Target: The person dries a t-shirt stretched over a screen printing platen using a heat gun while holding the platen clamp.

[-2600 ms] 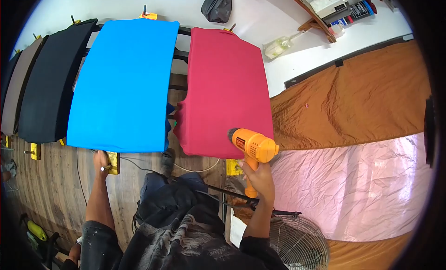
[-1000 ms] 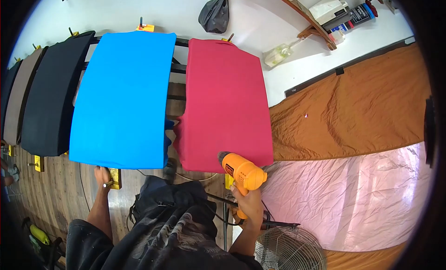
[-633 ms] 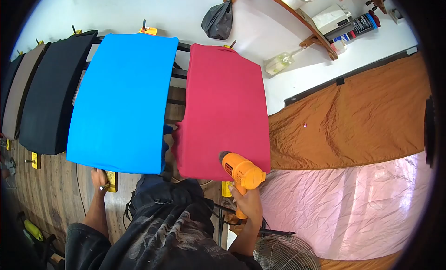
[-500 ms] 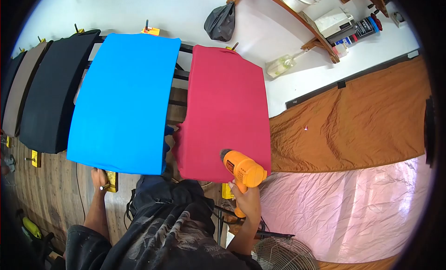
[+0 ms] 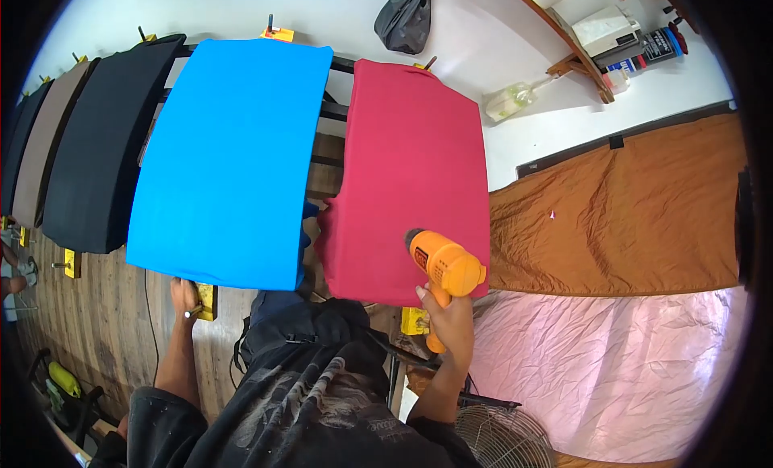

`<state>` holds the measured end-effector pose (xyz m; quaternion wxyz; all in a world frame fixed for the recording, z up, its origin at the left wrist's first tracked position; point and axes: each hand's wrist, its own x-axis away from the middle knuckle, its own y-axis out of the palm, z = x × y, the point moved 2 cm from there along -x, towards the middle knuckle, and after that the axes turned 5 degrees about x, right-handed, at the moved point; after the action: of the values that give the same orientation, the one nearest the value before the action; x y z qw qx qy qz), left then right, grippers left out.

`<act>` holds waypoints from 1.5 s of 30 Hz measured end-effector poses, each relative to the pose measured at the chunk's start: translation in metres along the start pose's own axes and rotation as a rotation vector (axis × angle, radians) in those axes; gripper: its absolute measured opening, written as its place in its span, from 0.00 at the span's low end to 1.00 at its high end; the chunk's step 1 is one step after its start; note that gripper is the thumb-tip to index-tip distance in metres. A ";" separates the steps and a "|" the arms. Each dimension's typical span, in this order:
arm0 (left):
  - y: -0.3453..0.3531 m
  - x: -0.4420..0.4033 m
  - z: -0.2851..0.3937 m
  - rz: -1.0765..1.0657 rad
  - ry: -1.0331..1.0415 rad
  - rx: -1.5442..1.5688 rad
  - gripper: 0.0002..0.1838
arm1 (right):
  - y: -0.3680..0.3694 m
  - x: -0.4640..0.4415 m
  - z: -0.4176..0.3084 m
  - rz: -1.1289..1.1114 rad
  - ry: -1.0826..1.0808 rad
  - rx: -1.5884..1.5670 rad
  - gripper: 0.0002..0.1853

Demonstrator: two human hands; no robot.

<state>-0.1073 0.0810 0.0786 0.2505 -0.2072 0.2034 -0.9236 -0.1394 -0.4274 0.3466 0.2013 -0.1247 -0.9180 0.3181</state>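
My right hand (image 5: 453, 323) is wrapped round the handle of an orange heat gun (image 5: 444, 261). Its dark nozzle points up and left, over the lower part of a red cloth-covered board (image 5: 415, 170). To the left lies a board covered in smooth bright blue cloth (image 5: 229, 162). At the lower edge of the blue one, my left hand (image 5: 183, 297) is closed beside a yellow bracket (image 5: 207, 302). The cloth's edge hides the fingertips, so what they grip I cannot make out.
Black (image 5: 105, 154) and brown (image 5: 52, 146) covered boards continue leftward. An orange-brown sheet (image 5: 628, 210) and a pinkish sheet (image 5: 596, 363) hang on the right. A wire fan (image 5: 503, 437) stands by my right arm. Another person's foot (image 5: 29, 267) shows at far left.
The view has swung, so the boards and both hands sit further right and slightly higher in it. Both hands keep nearly the same places by the boards, the heat gun still held.
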 end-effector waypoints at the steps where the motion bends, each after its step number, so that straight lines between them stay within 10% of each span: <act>1: -0.001 0.002 0.004 0.004 0.011 -0.023 0.33 | 0.002 -0.005 0.006 0.015 -0.027 0.028 0.14; 45: 0.002 0.004 0.016 0.007 -0.001 0.051 0.31 | -0.013 -0.021 -0.004 -0.102 0.004 -0.069 0.16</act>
<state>-0.1020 0.0732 0.0922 0.2588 -0.2004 0.1806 -0.9275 -0.1200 -0.4433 0.3517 0.2145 -0.0853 -0.9331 0.2756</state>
